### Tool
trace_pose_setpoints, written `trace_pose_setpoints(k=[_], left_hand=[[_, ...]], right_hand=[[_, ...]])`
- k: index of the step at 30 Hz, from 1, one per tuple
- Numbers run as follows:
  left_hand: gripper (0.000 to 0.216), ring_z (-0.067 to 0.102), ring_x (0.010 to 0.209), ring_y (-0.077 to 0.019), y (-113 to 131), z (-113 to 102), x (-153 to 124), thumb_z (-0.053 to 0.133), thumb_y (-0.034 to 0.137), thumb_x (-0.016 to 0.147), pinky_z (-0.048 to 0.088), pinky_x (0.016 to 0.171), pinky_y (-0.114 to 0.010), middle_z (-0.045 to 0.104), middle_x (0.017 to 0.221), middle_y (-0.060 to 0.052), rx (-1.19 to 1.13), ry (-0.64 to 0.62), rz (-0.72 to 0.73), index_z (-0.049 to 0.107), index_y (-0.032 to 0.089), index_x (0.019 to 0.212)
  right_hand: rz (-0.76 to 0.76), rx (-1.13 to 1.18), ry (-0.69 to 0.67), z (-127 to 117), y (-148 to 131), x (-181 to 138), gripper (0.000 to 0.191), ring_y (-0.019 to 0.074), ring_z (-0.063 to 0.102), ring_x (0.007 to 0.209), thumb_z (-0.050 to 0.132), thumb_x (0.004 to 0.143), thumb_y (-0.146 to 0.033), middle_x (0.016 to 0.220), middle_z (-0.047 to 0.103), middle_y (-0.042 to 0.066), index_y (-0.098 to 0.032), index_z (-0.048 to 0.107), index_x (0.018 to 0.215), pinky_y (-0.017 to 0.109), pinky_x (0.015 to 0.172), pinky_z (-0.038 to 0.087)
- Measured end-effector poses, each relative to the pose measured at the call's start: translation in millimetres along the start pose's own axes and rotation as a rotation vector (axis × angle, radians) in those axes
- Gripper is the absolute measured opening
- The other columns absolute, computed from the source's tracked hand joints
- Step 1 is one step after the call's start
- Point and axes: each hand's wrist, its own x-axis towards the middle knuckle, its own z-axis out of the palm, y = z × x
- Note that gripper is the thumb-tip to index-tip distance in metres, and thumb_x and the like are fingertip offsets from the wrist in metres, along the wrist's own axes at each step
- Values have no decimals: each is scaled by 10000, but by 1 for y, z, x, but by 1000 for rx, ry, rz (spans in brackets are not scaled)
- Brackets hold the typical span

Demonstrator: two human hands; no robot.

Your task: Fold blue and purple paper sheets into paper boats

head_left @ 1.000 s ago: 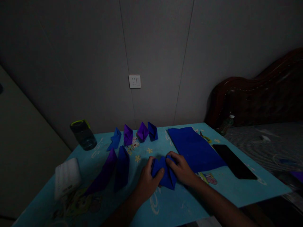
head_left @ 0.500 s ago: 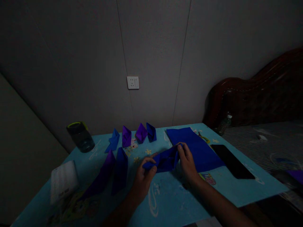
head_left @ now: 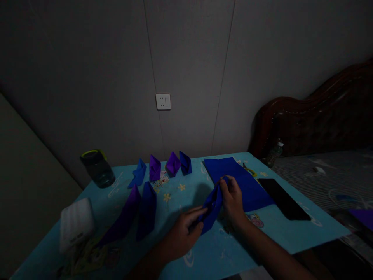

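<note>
A dark blue folded paper boat (head_left: 212,210) is held above the table between both hands. My left hand (head_left: 186,229) has its fingers and thumb around the boat's near left end. At the upper right tip, my right hand (head_left: 232,196) pinches the paper. The boat is tilted, one end toward me and the other pointing up and away. Behind my right hand lies a sheet of blue paper (head_left: 240,181). Left of my left hand stand a dark blue paper boat (head_left: 146,212) and a purple paper boat (head_left: 125,217).
Several folded boats, including a purple one (head_left: 173,164), line the table's far side. A dark bottle (head_left: 98,169) and a white packet (head_left: 76,223) stand on the left. To the right are scissors (head_left: 250,170) and a black phone-like slab (head_left: 284,198). The wall is just behind the table (head_left: 171,206).
The boat has turned from nearly level to steeply tilted. My left hand has moved right and toward me with its end, while my right hand keeps hold of the other tip.
</note>
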Motion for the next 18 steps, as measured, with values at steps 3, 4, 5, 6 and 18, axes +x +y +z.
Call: trace_pose_setpoints(k=[3,4,5,6,18], left_hand=[[417,575,1202,-279,-2,6,1,623,196,846,436,1035,-378,631,1317,-85,-22,-10,31,654,248,1258],[424,594,1168,-279,-2,7,2,638,193,834,465,996,-363,640,1301,-85,-30,-9,31,657,245,1254],[418,612,1128,-276,-3,8,3,648,192,825,486,958,-347,653,1276,-84,-35,1,29,667,240,1240],[398,628,1087,-270,-3,9,4,652,196,823,497,927,-333,668,1247,-83,-39,19,28,681,235,1218],[600,685,882,-201,-16,1,9,633,314,852,532,760,-316,679,1047,-93,-167,285,-128,380,221,1388]], right_hand=[[-55,-53,-55,2,3,-3,333,174,562,739,629,844,-472,871,596,16,-224,550,1052,264,601,466],[-58,-60,-91,3,4,-4,349,185,578,784,626,847,-464,907,608,27,-224,547,1087,274,635,481],[-54,-55,-129,4,5,-5,376,195,592,832,624,849,-462,950,620,38,-225,538,1128,284,672,496],[-46,-36,-166,5,5,-6,414,206,604,883,625,850,-462,1003,630,51,-227,522,1176,295,711,507],[171,39,-453,10,3,-6,369,175,610,665,759,718,-508,731,694,23,-156,663,775,280,639,488]])
